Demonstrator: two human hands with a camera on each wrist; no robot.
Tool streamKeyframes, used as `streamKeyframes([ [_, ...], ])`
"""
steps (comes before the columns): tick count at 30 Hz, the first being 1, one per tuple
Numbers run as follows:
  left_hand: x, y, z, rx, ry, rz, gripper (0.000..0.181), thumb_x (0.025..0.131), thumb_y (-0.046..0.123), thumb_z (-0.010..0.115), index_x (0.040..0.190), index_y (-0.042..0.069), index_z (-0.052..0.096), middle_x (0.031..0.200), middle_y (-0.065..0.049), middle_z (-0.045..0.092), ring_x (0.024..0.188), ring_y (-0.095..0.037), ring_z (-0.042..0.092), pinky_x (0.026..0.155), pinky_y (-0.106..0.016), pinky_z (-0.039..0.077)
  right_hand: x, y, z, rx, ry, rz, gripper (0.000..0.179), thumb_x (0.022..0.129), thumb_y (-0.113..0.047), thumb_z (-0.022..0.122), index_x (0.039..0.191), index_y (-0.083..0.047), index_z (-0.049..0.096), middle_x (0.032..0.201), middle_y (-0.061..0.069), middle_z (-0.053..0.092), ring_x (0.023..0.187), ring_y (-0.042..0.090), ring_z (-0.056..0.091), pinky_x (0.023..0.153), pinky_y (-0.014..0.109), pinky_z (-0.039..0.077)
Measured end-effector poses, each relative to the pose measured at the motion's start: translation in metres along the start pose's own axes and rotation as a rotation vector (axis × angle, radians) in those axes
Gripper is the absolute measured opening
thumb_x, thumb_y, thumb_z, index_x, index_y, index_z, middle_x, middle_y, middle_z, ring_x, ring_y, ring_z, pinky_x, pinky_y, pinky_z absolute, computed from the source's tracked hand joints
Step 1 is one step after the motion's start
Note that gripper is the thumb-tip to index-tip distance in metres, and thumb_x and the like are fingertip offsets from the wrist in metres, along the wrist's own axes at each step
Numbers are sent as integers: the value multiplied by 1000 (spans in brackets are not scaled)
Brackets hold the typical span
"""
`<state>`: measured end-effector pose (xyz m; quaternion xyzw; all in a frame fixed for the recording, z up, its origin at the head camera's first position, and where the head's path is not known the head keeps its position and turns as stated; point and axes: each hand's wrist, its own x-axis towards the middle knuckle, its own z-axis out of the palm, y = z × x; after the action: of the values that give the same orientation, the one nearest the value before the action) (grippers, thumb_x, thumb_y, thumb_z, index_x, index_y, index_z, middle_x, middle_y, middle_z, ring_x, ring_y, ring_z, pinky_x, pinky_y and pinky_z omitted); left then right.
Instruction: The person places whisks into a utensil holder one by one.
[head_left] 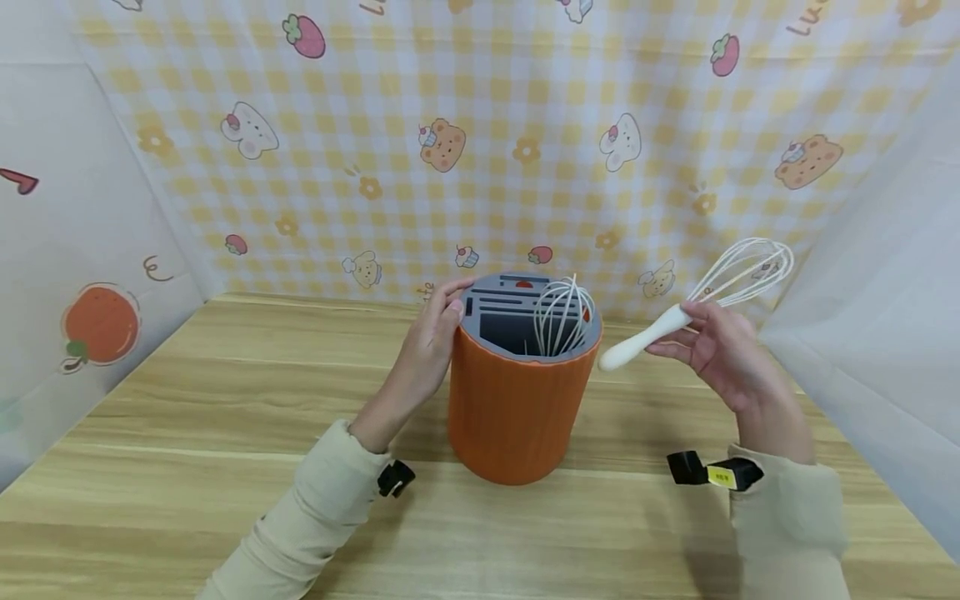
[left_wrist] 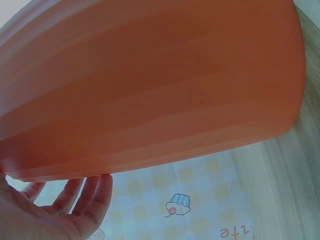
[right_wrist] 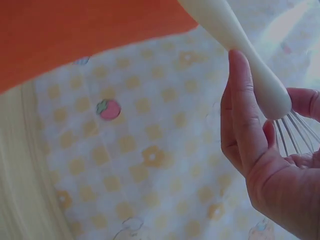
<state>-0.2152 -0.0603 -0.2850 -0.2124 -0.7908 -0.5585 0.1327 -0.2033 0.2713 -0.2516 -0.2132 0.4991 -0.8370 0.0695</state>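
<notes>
An orange round knife block [head_left: 517,408] with a slotted grey top stands upright on the table. A whisk [head_left: 564,312] with pale wires stands loop-up in its wide opening; its handle is hidden inside. My left hand [head_left: 429,346] rests against the block's left side at the rim, and in the left wrist view its fingertips [left_wrist: 104,185] touch the orange wall. To the right of the block, my right hand [head_left: 723,350] pinches a second whisk [head_left: 645,337] near the top of its white handle. That whisk is tilted, with loops up to the right and handle end close to the rim.
The wood-grain table [head_left: 247,467] extends around the block. A yellow checked cloth [head_left: 525,200] with cartoon prints hangs behind it, and white sheets [head_left: 892,292] hang at both sides. Small red parts show in the block's top.
</notes>
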Motion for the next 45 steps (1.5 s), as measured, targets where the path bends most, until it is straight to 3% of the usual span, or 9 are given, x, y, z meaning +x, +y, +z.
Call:
streamKeyframes([
  [10,0,0,0,-13,-4,11,42,99,34,27,137,19,38,128,-3,53,114,-18,50,99,-41,42,-6,-10,46,14,25,-193,23,97,3,32,92,5,55,83,15,66,78,25,67,70,43,56],
  [17,0,1,0,-8,0,6,42,99,33,27,137,18,38,129,-4,53,114,-18,51,98,-41,42,-12,-8,78,-96,76,-322,17,93,8,39,94,8,56,83,13,65,78,23,66,73,45,55],
  [23,0,1,0,-4,2,5,43,99,32,27,138,18,38,129,-4,53,114,-18,51,99,-41,42,-14,-4,101,-201,38,-421,13,89,13,44,99,9,52,88,13,63,81,23,65,75,41,55],
  [31,0,0,0,-6,3,1,42,99,32,27,137,18,38,128,-3,53,113,-18,51,98,-40,43,-20,3,124,-380,135,-471,14,87,11,51,100,9,53,86,12,64,77,23,67,75,37,55],
  [39,0,0,0,9,13,-10,43,99,34,27,137,20,39,127,-4,51,114,-18,48,98,-42,41,-22,12,145,-477,156,-512,16,86,12,52,101,6,52,91,10,63,82,19,68,79,32,54],
  [45,0,-1,0,0,11,-7,43,98,33,27,137,18,39,126,-4,53,113,-17,50,97,-40,42,-20,25,155,-569,162,-538,24,83,10,58,104,0,52,99,7,64,95,17,63,86,26,51],
])
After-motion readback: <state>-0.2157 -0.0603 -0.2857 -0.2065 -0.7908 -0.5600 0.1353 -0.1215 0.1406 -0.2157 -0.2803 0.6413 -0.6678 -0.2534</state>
